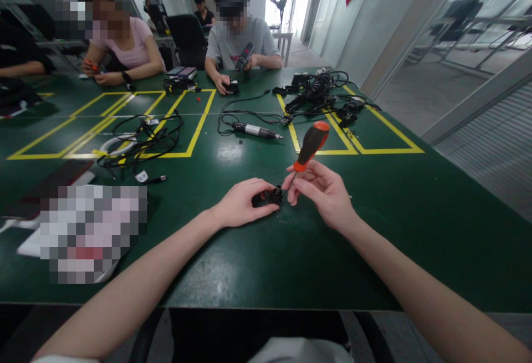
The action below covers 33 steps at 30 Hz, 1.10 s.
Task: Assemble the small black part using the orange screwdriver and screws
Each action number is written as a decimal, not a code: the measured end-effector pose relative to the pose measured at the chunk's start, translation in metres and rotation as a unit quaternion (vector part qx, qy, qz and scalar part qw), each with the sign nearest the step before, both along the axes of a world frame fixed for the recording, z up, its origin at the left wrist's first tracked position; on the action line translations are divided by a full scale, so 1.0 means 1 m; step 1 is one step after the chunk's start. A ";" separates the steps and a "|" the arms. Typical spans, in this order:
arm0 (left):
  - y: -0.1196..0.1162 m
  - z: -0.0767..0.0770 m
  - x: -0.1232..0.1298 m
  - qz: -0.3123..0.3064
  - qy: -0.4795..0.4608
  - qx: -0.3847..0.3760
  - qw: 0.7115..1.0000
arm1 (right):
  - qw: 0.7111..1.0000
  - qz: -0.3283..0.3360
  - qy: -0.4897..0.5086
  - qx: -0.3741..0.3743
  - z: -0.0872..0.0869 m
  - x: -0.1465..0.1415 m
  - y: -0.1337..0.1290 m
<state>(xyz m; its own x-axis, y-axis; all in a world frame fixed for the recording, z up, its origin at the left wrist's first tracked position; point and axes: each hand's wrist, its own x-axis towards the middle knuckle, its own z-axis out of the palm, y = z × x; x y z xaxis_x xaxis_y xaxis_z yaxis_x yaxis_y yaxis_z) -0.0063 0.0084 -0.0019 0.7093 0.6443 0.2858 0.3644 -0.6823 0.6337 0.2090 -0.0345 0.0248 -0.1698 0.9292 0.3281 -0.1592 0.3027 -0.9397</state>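
My left hand (247,202) rests on the green table with thumb and fingers curled round a small black round part (275,195). A short cylinder stands up from the top of that part. My right hand (322,190) is just right of it and pinches the shaft of a screwdriver (311,146) between thumb and fingers. The screwdriver has an orange and black handle, which points up and leans to the right. Its tip is hidden behind my fingers, so whether it touches the black part cannot be made out.
Beyond my hands lies a grey and black electric screwdriver (257,130) with its cord. Tangled black cables (320,94) lie at the back right, more cables (145,136) at the left. A blurred package (95,230) sits front left. Across the table a person (243,41) handles a power tool.
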 end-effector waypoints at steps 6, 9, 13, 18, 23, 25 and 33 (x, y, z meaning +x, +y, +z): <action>0.000 0.000 0.000 0.003 0.002 -0.007 1.000 | 0.999 -0.033 -0.041 0.003 0.003 0.000 0.000; 0.000 0.000 0.000 0.004 0.002 -0.006 1.000 | 0.999 -0.022 -0.039 0.011 0.005 0.001 0.000; 0.000 0.001 0.000 0.003 0.006 0.000 1.000 | 1.000 0.011 -0.020 -0.001 0.003 0.000 -0.001; 0.000 0.000 0.001 0.001 0.003 0.001 1.000 | 0.999 -0.021 -0.019 -0.019 0.001 -0.002 -0.003; 0.000 0.002 0.001 0.006 0.014 -0.006 1.000 | 0.998 -0.040 -0.044 -0.023 0.002 -0.002 -0.002; 0.000 0.003 0.001 0.009 0.020 -0.011 1.000 | 0.998 -0.037 -0.040 -0.013 0.003 -0.001 -0.002; 0.000 0.002 0.001 0.003 0.014 -0.014 1.000 | 1.000 0.004 -0.016 -0.006 0.002 -0.003 -0.003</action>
<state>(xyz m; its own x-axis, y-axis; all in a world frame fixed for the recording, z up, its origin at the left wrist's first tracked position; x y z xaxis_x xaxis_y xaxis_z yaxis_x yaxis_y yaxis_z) -0.0055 0.0085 0.0002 0.7133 0.6555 0.2480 0.3851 -0.6623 0.6428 0.2057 -0.0371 0.0264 -0.1883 0.9317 0.3106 -0.1316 0.2895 -0.9481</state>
